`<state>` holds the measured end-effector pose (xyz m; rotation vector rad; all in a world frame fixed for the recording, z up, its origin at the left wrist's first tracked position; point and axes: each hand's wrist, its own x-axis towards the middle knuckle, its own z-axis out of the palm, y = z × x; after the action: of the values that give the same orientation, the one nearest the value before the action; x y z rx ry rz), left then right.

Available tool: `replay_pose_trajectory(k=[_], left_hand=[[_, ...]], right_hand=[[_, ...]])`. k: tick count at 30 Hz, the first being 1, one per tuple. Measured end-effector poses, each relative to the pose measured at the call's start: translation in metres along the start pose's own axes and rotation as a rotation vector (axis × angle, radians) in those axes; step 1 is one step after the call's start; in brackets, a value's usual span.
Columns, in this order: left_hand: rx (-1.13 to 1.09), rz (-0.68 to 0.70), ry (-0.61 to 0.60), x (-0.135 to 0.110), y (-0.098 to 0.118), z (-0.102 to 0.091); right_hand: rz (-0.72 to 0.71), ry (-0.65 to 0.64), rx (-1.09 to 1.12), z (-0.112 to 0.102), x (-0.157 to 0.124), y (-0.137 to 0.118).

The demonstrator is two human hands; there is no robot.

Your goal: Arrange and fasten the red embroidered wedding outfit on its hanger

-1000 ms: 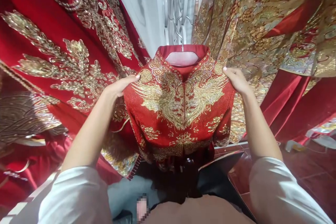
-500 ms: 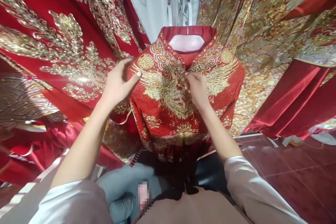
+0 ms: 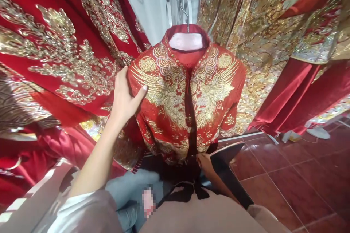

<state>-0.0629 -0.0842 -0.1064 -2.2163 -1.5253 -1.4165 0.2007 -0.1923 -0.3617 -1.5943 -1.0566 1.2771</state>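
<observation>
A red jacket (image 3: 188,94) with gold phoenix embroidery hangs in front of me on a pale hanger (image 3: 186,40) with a metal hook. Its front now gapes open down the middle. My left hand (image 3: 124,96) grips the jacket's left shoulder and sleeve, thumb pressed on the front. My right hand (image 3: 204,162) is low at the jacket's bottom hem, by the centre opening, fingers curled at the fabric; what it pinches is partly hidden.
Red garments with gold embroidery (image 3: 54,54) hang close on the left, and gold-covered ones (image 3: 268,32) on the right. A white wall (image 3: 147,0) stands behind. Dark red floor tiles (image 3: 287,182) spread to the right. A dark flat object (image 3: 232,174) lies below the jacket.
My right hand has dropped from the jacket's collar closure to its bottom hem, and the front has parted. My left hand stays on the shoulder.
</observation>
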Motion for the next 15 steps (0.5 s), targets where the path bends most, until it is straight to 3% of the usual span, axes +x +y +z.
replay_pose_trajectory(k=[2, 4, 6, 9, 10, 12, 15], left_hand=[[-0.003, -0.033, 0.021, 0.006, -0.001, 0.005], [0.007, -0.051, 0.045, 0.011, -0.001, 0.007], [0.035, -0.061, 0.055, 0.014, 0.001, 0.006], [0.102, -0.097, 0.055, 0.024, -0.001, 0.001], [0.115, -0.122, 0.058, 0.030, -0.003, -0.001], [0.095, -0.173, 0.071, 0.047, -0.008, -0.005], [-0.088, -0.263, 0.122, 0.071, -0.013, -0.005]], right_hand=[[-0.053, 0.035, -0.094, -0.022, 0.002, -0.001], [-0.152, 0.086, -0.189, -0.055, 0.006, -0.023], [-0.286, 0.195, -0.256, -0.092, 0.010, -0.065], [-0.515, 0.496, -0.306, -0.139, 0.021, -0.149], [-0.715, 0.658, -0.370, -0.149, 0.028, -0.178], [-1.004, 0.647, -0.478, -0.162, 0.049, -0.227], [-1.143, 0.428, -0.486, -0.165, 0.092, -0.266]])
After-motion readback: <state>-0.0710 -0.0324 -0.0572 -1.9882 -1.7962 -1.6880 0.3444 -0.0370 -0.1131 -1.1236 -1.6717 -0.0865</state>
